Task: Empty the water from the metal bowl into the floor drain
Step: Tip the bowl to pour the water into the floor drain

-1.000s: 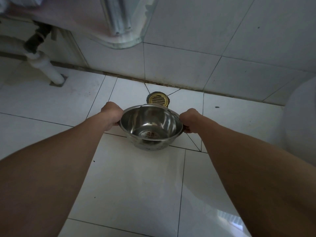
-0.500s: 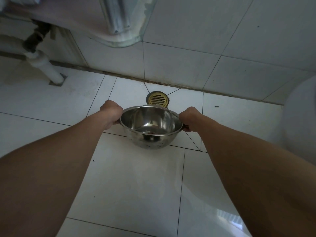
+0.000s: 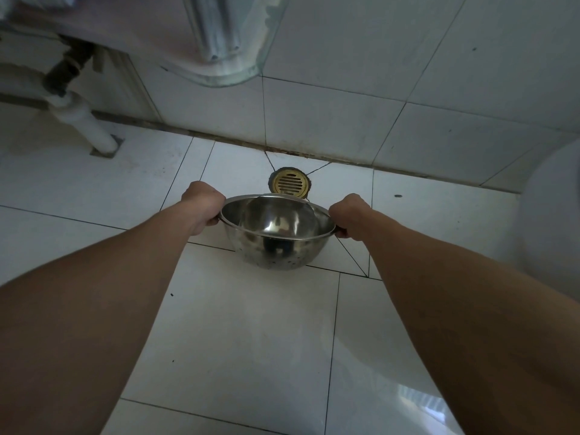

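A shiny metal bowl (image 3: 276, 237) hangs above the white floor tiles, tipped with its far rim lower, towards the wall. My left hand (image 3: 202, 205) grips its left rim and my right hand (image 3: 348, 215) grips its right rim. A round brass floor drain (image 3: 289, 183) with a slotted grate sits in the floor just beyond the bowl's far rim, near the wall. Its near edge is hidden by the rim. Water lies against the bowl's far inner side.
A white drain pipe (image 3: 83, 120) runs into the floor at the far left under a sink. A glass shelf edge (image 3: 219, 80) hangs above. A white rounded fixture (image 3: 552, 221) stands at the right. The tiled wall (image 3: 345, 120) rises just behind the drain.
The bowl has tilted away from me towards the drain, so its outer side shows more and its inner bottom less. Both hands keep their grip.
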A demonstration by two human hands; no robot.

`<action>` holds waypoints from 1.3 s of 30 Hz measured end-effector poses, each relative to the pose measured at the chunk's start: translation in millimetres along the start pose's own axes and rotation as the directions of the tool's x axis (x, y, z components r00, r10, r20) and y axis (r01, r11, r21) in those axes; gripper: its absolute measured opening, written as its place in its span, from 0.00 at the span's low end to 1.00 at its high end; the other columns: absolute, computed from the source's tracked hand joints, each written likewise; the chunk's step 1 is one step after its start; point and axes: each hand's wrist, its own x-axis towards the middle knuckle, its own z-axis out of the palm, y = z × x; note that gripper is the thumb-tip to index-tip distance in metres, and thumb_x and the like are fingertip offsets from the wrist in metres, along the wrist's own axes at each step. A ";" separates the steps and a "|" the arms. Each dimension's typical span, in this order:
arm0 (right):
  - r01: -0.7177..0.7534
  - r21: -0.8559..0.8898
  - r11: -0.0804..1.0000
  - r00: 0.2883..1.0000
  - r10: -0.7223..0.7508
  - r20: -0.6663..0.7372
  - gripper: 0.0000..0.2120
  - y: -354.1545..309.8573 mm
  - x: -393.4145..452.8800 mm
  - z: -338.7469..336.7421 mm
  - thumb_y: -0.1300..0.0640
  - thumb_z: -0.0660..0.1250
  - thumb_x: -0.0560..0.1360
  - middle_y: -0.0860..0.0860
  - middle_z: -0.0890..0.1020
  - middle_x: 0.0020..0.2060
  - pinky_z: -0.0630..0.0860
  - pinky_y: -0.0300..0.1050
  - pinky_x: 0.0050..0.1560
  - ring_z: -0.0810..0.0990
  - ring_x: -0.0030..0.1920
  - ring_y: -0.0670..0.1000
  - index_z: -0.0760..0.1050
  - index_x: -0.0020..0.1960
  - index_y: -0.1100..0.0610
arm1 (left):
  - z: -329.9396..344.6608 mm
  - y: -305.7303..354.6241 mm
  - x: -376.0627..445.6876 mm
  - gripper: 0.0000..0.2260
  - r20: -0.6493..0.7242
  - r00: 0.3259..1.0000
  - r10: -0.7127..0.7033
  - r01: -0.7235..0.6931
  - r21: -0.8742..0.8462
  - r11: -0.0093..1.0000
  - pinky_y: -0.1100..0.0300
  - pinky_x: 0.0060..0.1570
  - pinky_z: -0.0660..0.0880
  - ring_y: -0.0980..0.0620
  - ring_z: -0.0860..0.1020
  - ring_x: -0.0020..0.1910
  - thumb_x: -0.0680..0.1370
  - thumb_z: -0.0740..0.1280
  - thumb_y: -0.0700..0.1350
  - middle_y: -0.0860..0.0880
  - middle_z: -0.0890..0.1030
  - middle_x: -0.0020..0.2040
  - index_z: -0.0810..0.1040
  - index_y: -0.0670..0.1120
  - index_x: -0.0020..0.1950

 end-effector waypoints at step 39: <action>0.002 0.089 0.996 0.998 0.004 -0.067 0.11 -2.3 2.0 -6.7 0.65 0.62 0.78 0.56 0.74 0.32 0.66 0.40 0.23 0.71 0.28 0.51 0.70 0.37 0.62 | -7.2 6.3 0.9 0.05 -0.031 0.999 0.032 -0.037 -0.173 0.984 0.68 0.20 0.59 0.49 0.64 0.24 0.74 0.65 0.32 0.43 0.72 0.31 0.75 0.39 0.39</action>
